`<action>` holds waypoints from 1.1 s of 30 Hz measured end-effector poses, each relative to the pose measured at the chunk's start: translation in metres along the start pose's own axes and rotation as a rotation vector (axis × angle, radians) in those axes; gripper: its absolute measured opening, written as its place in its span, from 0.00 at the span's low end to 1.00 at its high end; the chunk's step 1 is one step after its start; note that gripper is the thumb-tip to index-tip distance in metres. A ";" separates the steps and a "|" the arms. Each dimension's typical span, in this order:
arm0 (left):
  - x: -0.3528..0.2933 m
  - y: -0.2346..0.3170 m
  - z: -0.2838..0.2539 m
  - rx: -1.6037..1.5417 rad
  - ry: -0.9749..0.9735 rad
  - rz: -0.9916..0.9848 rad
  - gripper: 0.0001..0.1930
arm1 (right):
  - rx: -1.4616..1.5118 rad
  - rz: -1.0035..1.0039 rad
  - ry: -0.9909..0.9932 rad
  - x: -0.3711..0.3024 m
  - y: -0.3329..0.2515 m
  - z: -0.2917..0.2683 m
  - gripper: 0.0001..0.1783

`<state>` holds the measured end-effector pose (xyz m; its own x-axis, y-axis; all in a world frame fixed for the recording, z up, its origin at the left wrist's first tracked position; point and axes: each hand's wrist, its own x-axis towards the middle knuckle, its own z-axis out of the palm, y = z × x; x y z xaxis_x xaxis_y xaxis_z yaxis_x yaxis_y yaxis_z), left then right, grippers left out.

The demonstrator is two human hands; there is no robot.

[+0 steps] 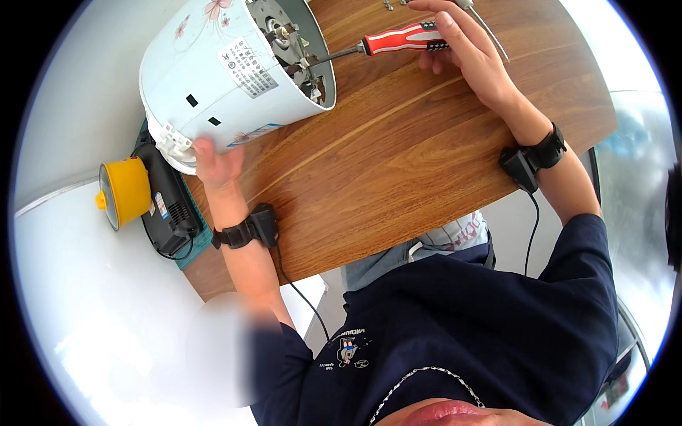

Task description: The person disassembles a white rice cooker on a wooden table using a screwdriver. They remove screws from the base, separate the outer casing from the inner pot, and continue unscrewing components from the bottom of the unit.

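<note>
A pale blue rice cooker (206, 78) with flower prints and a label lies on its side at the upper left. Its bottom is uncovered, and metal parts (285, 42) show inside. My left hand (219, 165) holds the shell by its lower edge, thumb beside a white plastic fitting (174, 144); the other fingers are mostly hidden. In my right hand (469, 53) is a screwdriver (401, 39) with a red, white and black handle, the thumb on top and fingers curled beneath. Its shaft reaches into the uncovered bottom, where the tip meets a small metal bracket.
Left of the wooden table (369, 192) area by my left hand are a yellow round container (128, 190) and a black device (167, 202) on a teal mat (195, 252). Small screws (388, 5) lie at the far edge of view. A grey cord (490, 32) passes beyond my right hand.
</note>
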<state>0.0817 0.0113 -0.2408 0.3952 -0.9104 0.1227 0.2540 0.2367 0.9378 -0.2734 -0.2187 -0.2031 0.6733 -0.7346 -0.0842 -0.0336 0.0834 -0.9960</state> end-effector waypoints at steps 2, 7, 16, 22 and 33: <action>-0.002 0.001 -0.007 0.008 -0.029 -0.037 0.51 | -0.021 0.071 0.022 -0.002 -0.004 0.001 0.22; -0.004 0.004 -0.011 -0.009 -0.032 -0.060 0.50 | -0.438 -0.432 -0.033 0.011 -0.002 -0.014 0.23; -0.002 0.010 0.001 -0.079 -0.028 -0.010 0.43 | -0.094 0.057 -0.080 -0.002 -0.012 -0.009 0.29; -0.001 0.011 0.000 -0.058 -0.057 -0.013 0.43 | -0.125 -0.231 -0.119 0.002 -0.014 -0.005 0.26; 0.000 0.010 0.003 -0.026 -0.041 0.004 0.41 | -0.249 -0.258 0.177 0.010 0.018 0.002 0.25</action>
<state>0.0813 0.0129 -0.2305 0.3601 -0.9223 0.1400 0.2758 0.2486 0.9285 -0.2660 -0.2235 -0.2216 0.5460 -0.8166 0.1873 -0.0723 -0.2687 -0.9605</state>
